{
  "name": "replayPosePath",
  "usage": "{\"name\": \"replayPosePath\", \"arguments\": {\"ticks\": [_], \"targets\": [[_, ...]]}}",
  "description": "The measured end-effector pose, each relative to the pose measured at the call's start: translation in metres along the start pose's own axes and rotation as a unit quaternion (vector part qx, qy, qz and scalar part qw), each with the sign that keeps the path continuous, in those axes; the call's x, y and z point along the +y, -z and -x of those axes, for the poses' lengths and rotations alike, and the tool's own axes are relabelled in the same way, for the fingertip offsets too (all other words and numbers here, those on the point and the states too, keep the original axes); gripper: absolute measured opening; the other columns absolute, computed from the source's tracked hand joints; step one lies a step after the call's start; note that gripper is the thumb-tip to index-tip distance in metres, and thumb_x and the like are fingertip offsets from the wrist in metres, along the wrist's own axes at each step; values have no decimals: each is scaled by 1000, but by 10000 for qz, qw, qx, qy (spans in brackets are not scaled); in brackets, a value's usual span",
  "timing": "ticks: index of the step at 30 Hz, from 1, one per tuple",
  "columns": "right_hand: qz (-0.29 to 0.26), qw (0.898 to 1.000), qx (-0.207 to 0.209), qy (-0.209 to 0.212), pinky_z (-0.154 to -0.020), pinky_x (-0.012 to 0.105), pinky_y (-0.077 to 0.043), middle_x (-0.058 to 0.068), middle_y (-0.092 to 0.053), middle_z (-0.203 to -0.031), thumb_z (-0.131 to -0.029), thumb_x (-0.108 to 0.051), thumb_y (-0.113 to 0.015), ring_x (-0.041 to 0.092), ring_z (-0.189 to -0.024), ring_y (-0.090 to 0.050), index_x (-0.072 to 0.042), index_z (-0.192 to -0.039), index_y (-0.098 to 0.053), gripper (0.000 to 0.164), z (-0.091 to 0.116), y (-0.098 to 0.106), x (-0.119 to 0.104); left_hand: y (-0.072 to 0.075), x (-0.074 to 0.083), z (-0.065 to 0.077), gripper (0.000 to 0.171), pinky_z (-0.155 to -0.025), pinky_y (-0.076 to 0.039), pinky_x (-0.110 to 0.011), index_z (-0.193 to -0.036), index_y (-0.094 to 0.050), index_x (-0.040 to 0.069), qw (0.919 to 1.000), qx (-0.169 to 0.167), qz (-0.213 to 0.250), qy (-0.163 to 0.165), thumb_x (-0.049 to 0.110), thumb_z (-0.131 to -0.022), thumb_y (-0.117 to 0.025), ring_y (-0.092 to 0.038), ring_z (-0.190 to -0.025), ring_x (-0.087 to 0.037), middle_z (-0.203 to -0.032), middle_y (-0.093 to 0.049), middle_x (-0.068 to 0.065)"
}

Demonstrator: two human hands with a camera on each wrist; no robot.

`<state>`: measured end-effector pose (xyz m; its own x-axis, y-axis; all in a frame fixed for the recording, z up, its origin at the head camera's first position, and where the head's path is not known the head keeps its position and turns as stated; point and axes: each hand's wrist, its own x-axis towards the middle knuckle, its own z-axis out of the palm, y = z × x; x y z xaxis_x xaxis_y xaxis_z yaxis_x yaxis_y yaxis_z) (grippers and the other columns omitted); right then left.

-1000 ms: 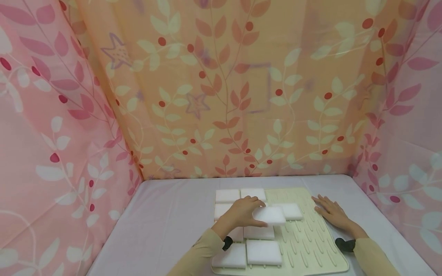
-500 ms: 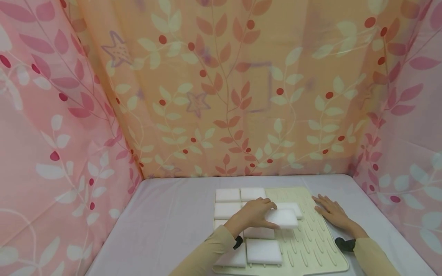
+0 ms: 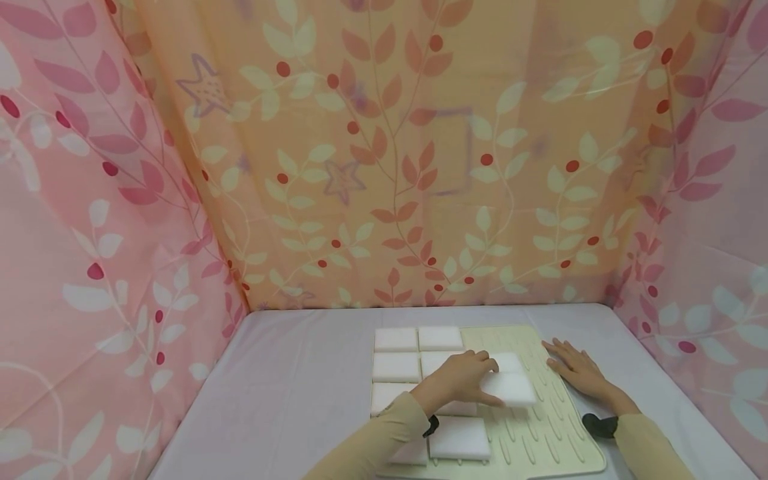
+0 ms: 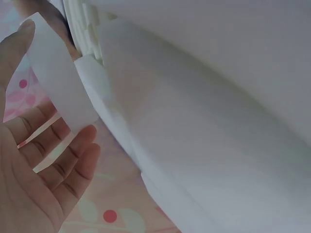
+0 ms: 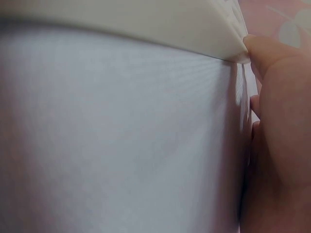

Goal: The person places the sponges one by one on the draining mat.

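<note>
My left hand (image 3: 459, 380) pinches a white sponge block (image 3: 509, 389) between thumb and fingers, over the pale green ridged mat (image 3: 546, 427). In the left wrist view the held sponge block (image 4: 60, 73) spans from the thumb tip to the fingertips. Another white block (image 3: 504, 362) lies just behind it, partly covered. Several more white blocks, such as this front one (image 3: 459, 438), sit in rows on the mat's left half; my left arm hides some of them. My right hand (image 3: 579, 370) rests flat at the mat's right edge, its thumb touching the rim in the right wrist view.
The mat lies on a white-covered table (image 3: 288, 380). Flowered curtains hang behind (image 3: 396, 167) and on both sides. Bare ridged mat shows to the right of the blocks.
My left hand has moved to the right and slightly nearer, carrying the sponge block along. Blocks at the left came into view from behind it. The right hand stays put.
</note>
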<state>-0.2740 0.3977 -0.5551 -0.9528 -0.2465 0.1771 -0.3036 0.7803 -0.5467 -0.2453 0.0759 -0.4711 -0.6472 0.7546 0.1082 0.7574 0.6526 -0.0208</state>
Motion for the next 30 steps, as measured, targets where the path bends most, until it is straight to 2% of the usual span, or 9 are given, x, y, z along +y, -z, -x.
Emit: {"name": "replayPosePath", "arguments": {"ticks": [10, 15, 27, 30], "targets": [[24, 9999, 113, 59, -100, 69, -1, 33, -26, -143, -95, -32, -50, 54, -131, -16, -3, -138, -40, 53, 2, -1, 4, -9, 12, -9, 64, -65, -43, -17, -117, -55, 34, 9988, -223, -426, -64, 76, -69, -55, -51, -89, -3, -107, -51, 17], [31, 9999, 91, 70, -100, 68, -1, 33, -25, -143, -95, -33, -49, 54, -131, -15, -4, -139, -39, 54, 1, -2, 6, -10, 16, -10, 64, -60, -39, -17, -115, -56, 34, 9977, -299, -602, -36, 78, -68, -54, -49, -87, -2, -104, -53, 18], [-17, 10000, 27, 10, -100, 68, 0, 32, -24, -144, -95, -34, -50, 54, -132, -14, -6, -141, -38, 55, 0, 0, 7, -16, 19, -10, 68, -63, -42, -19, -118, -56, 33, 9972, -492, -551, 123, 78, -66, -56, -49, -89, -3, -105, -52, 15], [-10, 10000, 35, 34, -100, 68, -1, 31, -25, -144, -95, -34, -50, 53, -132, -15, -6, -140, -39, 54, 0, -1, 5, -16, 17, -8, 69, -63, -42, -19, -118, -55, 33, 9975, -532, -402, 213, 77, -65, -57, -49, -89, -4, -104, -52, 15]]}}
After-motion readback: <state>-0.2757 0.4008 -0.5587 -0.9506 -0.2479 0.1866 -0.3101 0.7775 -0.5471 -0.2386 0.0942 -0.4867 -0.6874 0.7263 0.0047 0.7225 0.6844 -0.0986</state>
